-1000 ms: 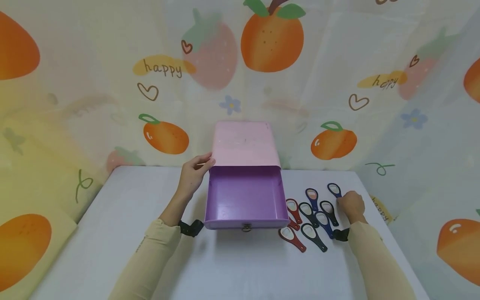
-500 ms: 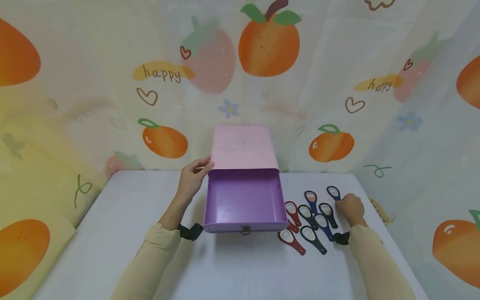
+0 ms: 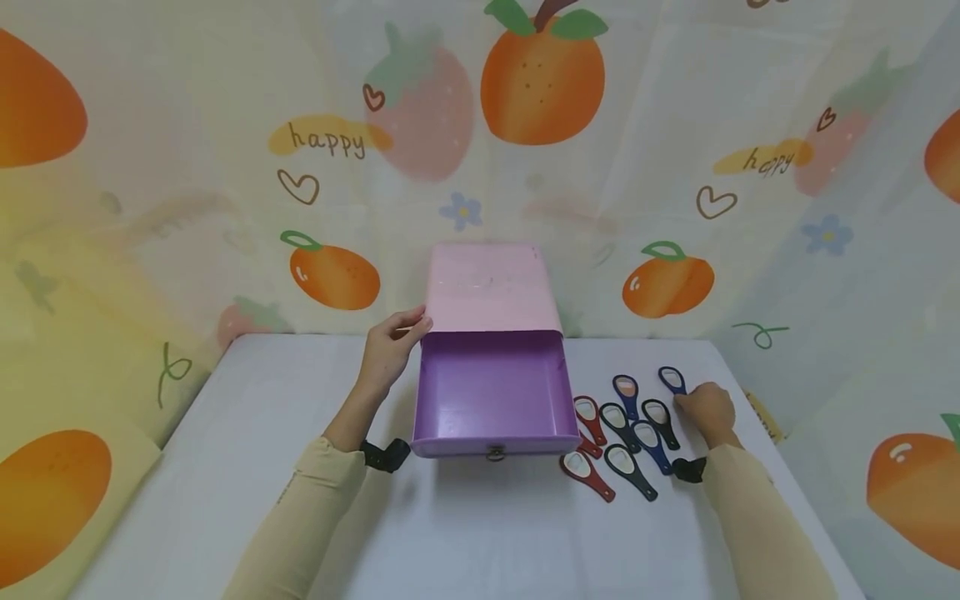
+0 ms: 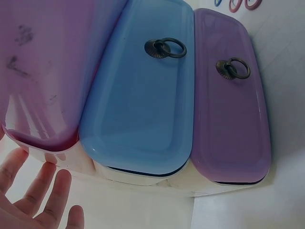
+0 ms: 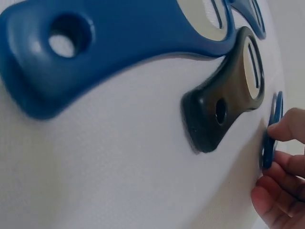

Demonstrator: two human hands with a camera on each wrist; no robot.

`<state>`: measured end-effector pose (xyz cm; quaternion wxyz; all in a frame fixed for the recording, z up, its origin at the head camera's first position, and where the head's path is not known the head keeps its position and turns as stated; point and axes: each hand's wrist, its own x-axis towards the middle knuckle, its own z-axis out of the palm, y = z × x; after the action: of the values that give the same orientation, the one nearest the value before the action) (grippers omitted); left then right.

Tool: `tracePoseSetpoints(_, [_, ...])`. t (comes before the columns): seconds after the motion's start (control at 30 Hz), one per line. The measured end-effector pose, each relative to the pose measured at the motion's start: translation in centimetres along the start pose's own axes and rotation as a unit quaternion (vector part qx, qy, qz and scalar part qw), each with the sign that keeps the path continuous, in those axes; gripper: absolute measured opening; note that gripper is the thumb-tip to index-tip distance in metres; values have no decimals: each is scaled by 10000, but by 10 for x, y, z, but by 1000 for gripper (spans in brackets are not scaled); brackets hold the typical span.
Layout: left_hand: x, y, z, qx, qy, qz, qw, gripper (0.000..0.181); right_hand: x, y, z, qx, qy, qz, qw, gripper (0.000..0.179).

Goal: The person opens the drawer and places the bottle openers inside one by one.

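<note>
In the head view, a drawer cabinet (image 3: 491, 287) with a pink top stands mid-table, its purple top drawer (image 3: 495, 392) pulled out. Fairly straight fingers of my left hand (image 3: 384, 358) touch the cabinet's left side near the front corner; fingertips (image 4: 47, 169) show at its cream edge in the left wrist view. At the right, my right hand (image 3: 708, 408) pinches the handle of a blue paddle-shaped tool (image 3: 672, 380) with an oval head. In the right wrist view its thumb lies against the blue handle (image 5: 268, 152), with curled fingers beneath.
Several similar red, black and blue tools (image 3: 632, 472) lie grouped right of the drawer, with holes in their handles and pale slotted ovals. A blue drawer (image 4: 138, 95) and a purple drawer (image 4: 231, 109), both with ring pulls, are closed. A fruit-print backdrop (image 3: 480, 208) hangs behind.
Only the head view shifts slightly. Both hands, the pulled-out drawer and the tools keep their places.
</note>
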<state>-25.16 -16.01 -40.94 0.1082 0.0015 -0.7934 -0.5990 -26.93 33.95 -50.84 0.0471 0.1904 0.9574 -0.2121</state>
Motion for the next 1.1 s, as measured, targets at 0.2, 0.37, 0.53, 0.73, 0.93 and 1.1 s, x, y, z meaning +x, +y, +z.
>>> tracePoseSetpoints(0.2, [-1, -2, 2, 23, -23, -87, 10000, 42, -4, 7, -8, 401, -142, -171, 9989, 38])
tracePoseSetpoints(0.37, [-4, -5, 5, 8, -76, -151, 9999, 42, -6, 13, -13, 772, -298, -17, 9966, 40])
tracePoseSetpoints(0.53, [-5, -7, 6, 50, -84, -140, 9999, 41, -8, 3, -24, 1006, -291, -102, 9945, 40])
tracePoseSetpoints(0.73, [-4, -4, 4, 40, -56, -100, 9999, 42, -15, -31, -47, 918, 175, -778, 9926, 40])
tracePoseSetpoints(0.93, [-3, -2, 1, 15, -41, -34, 10000, 43, -30, -68, -65, 1124, 744, -1577, 9782, 34])
tracePoseSetpoints(1.1, [-2, -3, 1, 72, 25, 47, 10000, 44, -46, -93, -78, 1141, 1051, -2209, 9629, 30])
